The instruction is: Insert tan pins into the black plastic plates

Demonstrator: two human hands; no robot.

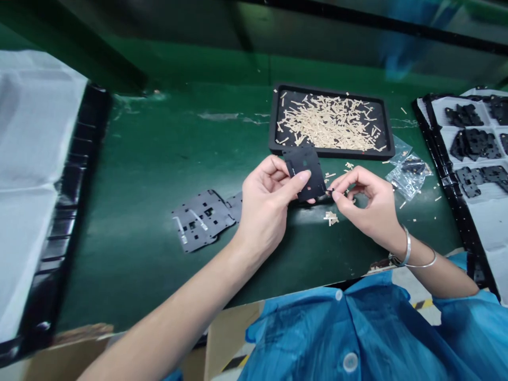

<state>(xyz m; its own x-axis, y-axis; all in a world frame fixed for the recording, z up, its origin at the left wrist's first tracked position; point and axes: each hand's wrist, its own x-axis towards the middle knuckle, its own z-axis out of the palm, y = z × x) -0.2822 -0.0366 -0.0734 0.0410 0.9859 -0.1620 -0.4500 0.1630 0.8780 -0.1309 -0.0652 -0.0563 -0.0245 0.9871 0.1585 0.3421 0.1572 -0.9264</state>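
My left hand [270, 203] is closed on a thin black plate [305, 172] with small cutouts, the thumb lying across its face. At the plate's lower right corner, my right hand [363, 203] pinches a tiny dark piece [329, 192] between thumb and fingertips. The piece is too small to name, and I cannot tell whether it is joined to the plate. Left of my left hand, several similar dark plates [204, 219] lie overlapping on the green table [138, 211], two pale strips on the top one. Small beige strips [330, 218] are scattered below the held plate.
A black tray [273, 124] heaped with beige strips stands behind my hands. Clear plastic bags [410, 172] lie to its right. A compartment tray [444, 124] with black parts stands at the right edge, and another white-lined tray [35, 174] at the left.
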